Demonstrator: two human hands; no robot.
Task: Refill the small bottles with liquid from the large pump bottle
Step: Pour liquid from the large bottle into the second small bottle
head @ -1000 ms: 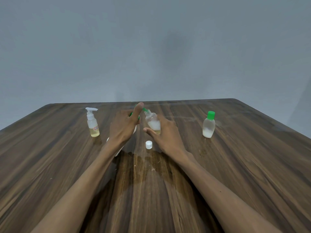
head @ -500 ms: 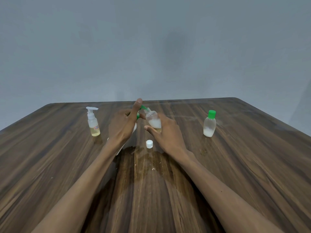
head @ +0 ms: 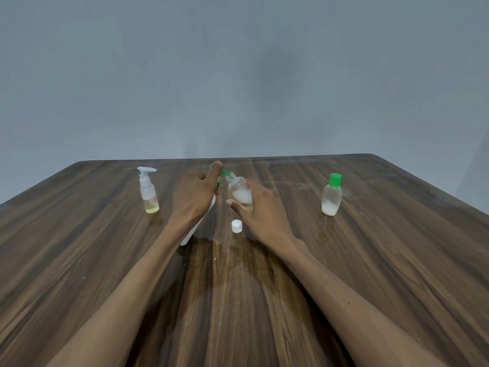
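My left hand point(head: 194, 198) sits on the green pump head of the large white pump bottle point(head: 191, 234), which is mostly hidden behind my hand and forearm. The green nozzle point(head: 225, 172) points into the open neck of a small clear bottle point(head: 239, 193) partly filled with white liquid. My right hand point(head: 260, 211) grips that bottle and tilts it toward the nozzle. Its white cap point(head: 236, 225) lies on the table just in front.
A small spray bottle point(head: 148, 190) with yellowish liquid stands at the left. A small bottle with a green cap point(head: 331, 196), part full of white liquid, stands at the right. The wooden table point(head: 383, 260) shows a wet patch near the middle.
Both hands and the small bottle stay almost where they were. The white liquid in the held bottle stands slightly higher.
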